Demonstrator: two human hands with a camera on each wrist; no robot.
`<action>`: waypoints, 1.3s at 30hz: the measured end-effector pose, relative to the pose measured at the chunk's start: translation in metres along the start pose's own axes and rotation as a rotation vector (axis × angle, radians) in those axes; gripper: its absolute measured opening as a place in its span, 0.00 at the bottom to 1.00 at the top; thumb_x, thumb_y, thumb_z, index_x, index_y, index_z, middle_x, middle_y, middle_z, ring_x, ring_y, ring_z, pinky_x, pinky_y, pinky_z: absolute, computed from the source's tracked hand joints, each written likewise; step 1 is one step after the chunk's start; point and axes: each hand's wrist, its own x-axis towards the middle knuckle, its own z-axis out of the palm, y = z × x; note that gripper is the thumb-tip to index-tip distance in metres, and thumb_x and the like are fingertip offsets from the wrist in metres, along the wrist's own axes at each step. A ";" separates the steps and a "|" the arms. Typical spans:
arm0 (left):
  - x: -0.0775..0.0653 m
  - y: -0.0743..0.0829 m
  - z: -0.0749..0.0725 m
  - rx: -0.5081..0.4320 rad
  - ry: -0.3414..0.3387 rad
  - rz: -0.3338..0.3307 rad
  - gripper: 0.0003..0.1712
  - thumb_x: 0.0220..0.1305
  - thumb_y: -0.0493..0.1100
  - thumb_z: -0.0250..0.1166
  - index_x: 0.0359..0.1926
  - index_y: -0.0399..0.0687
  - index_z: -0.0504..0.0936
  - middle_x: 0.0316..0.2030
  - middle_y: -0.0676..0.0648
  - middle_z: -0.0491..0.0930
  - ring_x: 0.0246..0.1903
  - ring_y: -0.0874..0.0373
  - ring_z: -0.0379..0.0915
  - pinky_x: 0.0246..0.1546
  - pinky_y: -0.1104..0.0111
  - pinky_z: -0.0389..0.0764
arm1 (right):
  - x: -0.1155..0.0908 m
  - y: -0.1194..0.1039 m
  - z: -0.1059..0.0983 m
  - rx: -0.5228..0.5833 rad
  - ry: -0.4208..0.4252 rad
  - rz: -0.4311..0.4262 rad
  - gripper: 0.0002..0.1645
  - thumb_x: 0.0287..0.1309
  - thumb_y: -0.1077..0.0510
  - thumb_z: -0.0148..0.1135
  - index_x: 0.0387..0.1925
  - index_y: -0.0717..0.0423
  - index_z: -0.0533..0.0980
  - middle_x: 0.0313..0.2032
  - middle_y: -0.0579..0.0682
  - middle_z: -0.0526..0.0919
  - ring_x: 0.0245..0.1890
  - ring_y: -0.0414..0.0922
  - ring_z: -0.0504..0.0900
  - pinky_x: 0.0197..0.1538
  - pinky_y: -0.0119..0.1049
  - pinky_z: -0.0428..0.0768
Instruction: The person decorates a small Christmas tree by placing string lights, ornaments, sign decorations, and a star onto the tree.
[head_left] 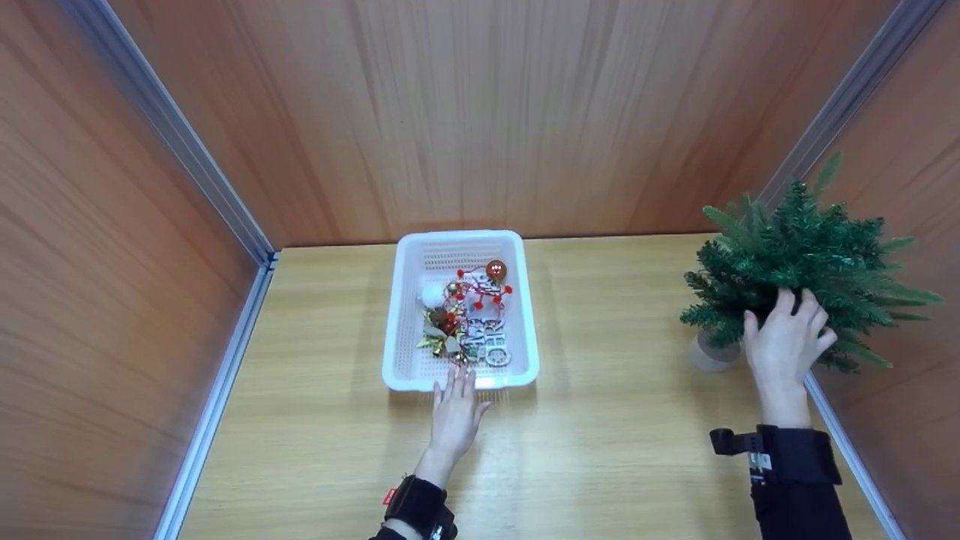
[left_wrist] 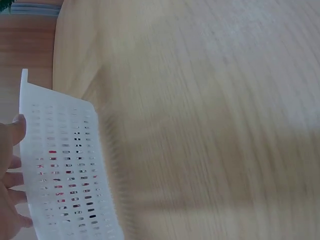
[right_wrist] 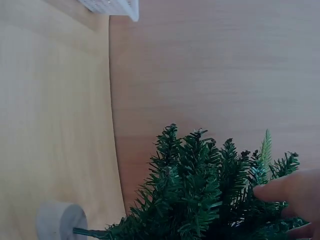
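A white plastic basket (head_left: 528, 315) stands mid-table, and my left hand (head_left: 454, 420) is at its near rim with fingers extended over it. Inside are a shiny copper-red ball (head_left: 496, 271), a white ball (head_left: 433, 295), strands with red beads, gold-leafed decorations (head_left: 433, 342) and a white round ornament (head_left: 497, 356). Through the slotted basket wall (left_wrist: 65, 155), the left wrist view gives glimpses of red. My right hand (head_left: 787, 345) touches the small artificial Christmas tree (head_left: 810, 240) at the right, its spread, slightly bent fingers among the branches. Some of its fingertips are hidden by greenery.
The tree has a pale round base (head_left: 709, 356) on the wooden table (head_left: 615, 420). Wood panels enclose the table at the back (head_left: 480, 112), left and right, with metal strips (head_left: 217, 397) along the side edges. The tree's branches reach the right panel in the head view.
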 end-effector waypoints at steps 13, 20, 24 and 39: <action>0.024 -0.008 0.016 0.037 0.171 0.058 0.15 0.50 0.37 0.63 0.42 0.41 0.76 0.37 0.43 0.75 0.42 0.48 0.70 0.52 0.47 0.63 | 0.023 0.021 0.000 -0.126 -0.290 0.206 0.25 0.61 0.61 0.44 0.54 0.76 0.57 0.42 0.78 0.66 0.38 0.73 0.67 0.33 0.62 0.70; 0.027 -0.011 0.014 0.016 0.193 0.063 0.14 0.48 0.38 0.64 0.39 0.41 0.77 0.36 0.42 0.75 0.40 0.48 0.71 0.52 0.49 0.64 | 0.032 0.028 0.006 -0.079 -0.151 0.178 0.18 0.62 0.63 0.39 0.40 0.79 0.68 0.33 0.77 0.71 0.32 0.72 0.70 0.31 0.61 0.71; 0.024 -0.015 0.013 0.005 0.175 0.057 0.15 0.48 0.38 0.64 0.40 0.41 0.78 0.36 0.42 0.75 0.41 0.48 0.71 0.52 0.49 0.63 | 0.032 0.033 0.014 -0.029 -0.060 0.155 0.19 0.63 0.62 0.41 0.44 0.77 0.70 0.35 0.76 0.72 0.32 0.71 0.71 0.33 0.61 0.70; 0.013 -0.017 0.015 0.006 0.251 0.056 0.16 0.46 0.40 0.66 0.40 0.42 0.79 0.36 0.43 0.75 0.41 0.49 0.71 0.51 0.49 0.64 | 0.028 0.024 0.038 0.205 0.207 0.107 0.16 0.59 0.60 0.50 0.37 0.70 0.77 0.34 0.69 0.78 0.33 0.67 0.74 0.36 0.58 0.70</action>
